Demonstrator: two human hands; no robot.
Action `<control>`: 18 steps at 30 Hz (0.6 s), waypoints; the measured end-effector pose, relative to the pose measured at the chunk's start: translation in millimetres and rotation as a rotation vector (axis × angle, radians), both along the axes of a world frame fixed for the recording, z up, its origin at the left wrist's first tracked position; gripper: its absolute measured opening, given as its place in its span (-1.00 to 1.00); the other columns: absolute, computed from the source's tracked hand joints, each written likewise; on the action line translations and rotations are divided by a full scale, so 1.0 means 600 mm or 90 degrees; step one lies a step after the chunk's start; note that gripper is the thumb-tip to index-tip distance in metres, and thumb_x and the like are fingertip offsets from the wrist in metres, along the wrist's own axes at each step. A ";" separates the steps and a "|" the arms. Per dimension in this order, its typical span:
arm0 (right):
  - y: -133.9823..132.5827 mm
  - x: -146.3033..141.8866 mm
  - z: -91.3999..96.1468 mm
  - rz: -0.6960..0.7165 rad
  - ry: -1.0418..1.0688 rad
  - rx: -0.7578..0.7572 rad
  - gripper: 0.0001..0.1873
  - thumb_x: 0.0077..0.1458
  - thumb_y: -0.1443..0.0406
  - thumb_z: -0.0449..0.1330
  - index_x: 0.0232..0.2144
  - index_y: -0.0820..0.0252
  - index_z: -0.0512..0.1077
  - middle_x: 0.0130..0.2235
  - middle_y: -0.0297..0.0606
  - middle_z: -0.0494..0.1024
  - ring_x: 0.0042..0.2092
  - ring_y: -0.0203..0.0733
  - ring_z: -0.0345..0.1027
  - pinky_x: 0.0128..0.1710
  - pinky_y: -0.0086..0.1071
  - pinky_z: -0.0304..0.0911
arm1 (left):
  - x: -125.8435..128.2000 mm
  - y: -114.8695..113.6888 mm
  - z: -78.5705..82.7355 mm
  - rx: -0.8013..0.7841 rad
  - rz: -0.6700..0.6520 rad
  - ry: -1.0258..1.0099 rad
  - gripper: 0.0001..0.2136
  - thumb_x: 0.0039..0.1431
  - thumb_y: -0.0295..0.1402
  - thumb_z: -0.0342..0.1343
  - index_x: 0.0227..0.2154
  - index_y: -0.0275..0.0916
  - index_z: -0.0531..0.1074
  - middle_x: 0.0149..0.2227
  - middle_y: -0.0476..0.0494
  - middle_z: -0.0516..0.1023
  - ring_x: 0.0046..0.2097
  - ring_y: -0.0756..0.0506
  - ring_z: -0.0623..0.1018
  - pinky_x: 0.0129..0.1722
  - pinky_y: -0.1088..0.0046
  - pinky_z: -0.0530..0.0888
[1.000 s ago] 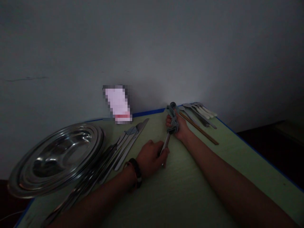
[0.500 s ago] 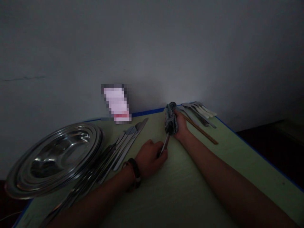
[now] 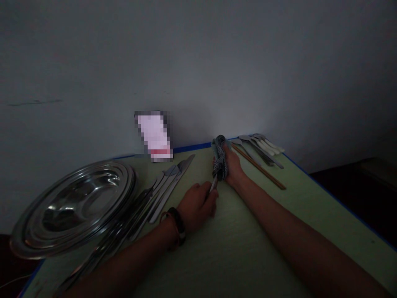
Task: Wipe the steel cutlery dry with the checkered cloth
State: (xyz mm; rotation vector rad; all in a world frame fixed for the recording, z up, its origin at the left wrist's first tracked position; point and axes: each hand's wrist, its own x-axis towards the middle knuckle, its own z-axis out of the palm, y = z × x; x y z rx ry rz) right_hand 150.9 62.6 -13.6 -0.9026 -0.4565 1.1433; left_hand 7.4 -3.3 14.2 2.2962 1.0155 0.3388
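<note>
My left hand [image 3: 198, 207] rests on the green table [image 3: 248, 248], its fingers pinched around one end of a slim piece of cutlery [image 3: 213, 185]. The other end is buried in a patterned cloth [image 3: 219, 159] that the fingers of my right hand [image 3: 232, 167] squeeze tight around it, near the table's far edge. Knives [image 3: 169, 186] and stacked steel plates [image 3: 74, 205] lie to the left. Chopsticks [image 3: 257, 167] and spoons [image 3: 260, 147] lie to the right.

Left hand [image 3: 195, 205] grips a metal utensil [image 3: 214, 185]; right hand [image 3: 233, 167] wraps a cloth [image 3: 219, 157] around it
</note>
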 end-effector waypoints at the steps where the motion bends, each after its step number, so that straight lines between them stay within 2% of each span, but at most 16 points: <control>1: -0.003 -0.007 0.000 -0.002 -0.006 -0.001 -0.71 0.04 0.07 0.15 -0.53 0.16 0.35 -0.66 -0.44 0.36 -0.56 -0.30 0.29 -0.52 -0.43 0.25 | 0.001 0.000 0.000 -0.011 0.009 -0.014 -0.72 0.29 -0.33 -0.25 -0.52 -0.18 0.20 -0.58 -0.02 0.45 -0.40 -0.09 0.43 -0.28 0.36 0.31; 6: -0.011 -0.031 -0.005 -0.028 -0.090 0.001 -0.73 0.02 0.09 0.15 -0.53 0.16 0.40 -0.61 -0.45 0.39 -0.50 -0.31 0.26 -0.45 -0.45 0.19 | 0.003 0.002 -0.003 -0.049 0.047 -0.041 -0.74 0.29 -0.31 -0.24 -0.52 -0.17 0.16 -0.61 0.00 0.42 -0.49 -0.06 0.43 -0.40 0.41 0.32; 12: -0.008 -0.024 0.001 -0.059 -0.094 -0.023 -0.75 -0.01 0.14 0.15 -0.57 0.17 0.41 -0.59 -0.44 0.41 -0.51 -0.32 0.23 -0.45 -0.44 0.14 | 0.002 0.001 -0.008 -0.001 0.069 -0.007 -0.74 0.29 -0.27 -0.25 -0.48 -0.19 0.20 -0.51 -0.06 0.41 -0.41 -0.09 0.42 -0.37 0.38 0.34; 16: 0.003 0.002 -0.002 -0.107 -0.113 -0.058 -0.77 -0.04 0.14 0.16 -0.57 0.17 0.42 -0.60 -0.46 0.39 -0.50 -0.32 0.22 -0.48 -0.44 0.12 | -0.003 0.000 -0.008 0.008 0.028 0.011 -0.71 0.31 -0.27 -0.29 -0.49 -0.19 0.20 -0.48 -0.07 0.38 -0.37 -0.10 0.39 -0.34 0.36 0.34; 18: 0.013 0.023 -0.008 -0.102 -0.109 -0.046 -0.76 -0.03 0.12 0.14 -0.54 0.15 0.41 -0.61 -0.48 0.38 -0.50 -0.32 0.22 -0.49 -0.44 0.12 | -0.005 -0.002 -0.006 0.024 -0.008 0.026 -0.70 0.31 -0.27 -0.30 -0.49 -0.19 0.21 -0.48 -0.07 0.37 -0.35 -0.11 0.37 -0.31 0.35 0.33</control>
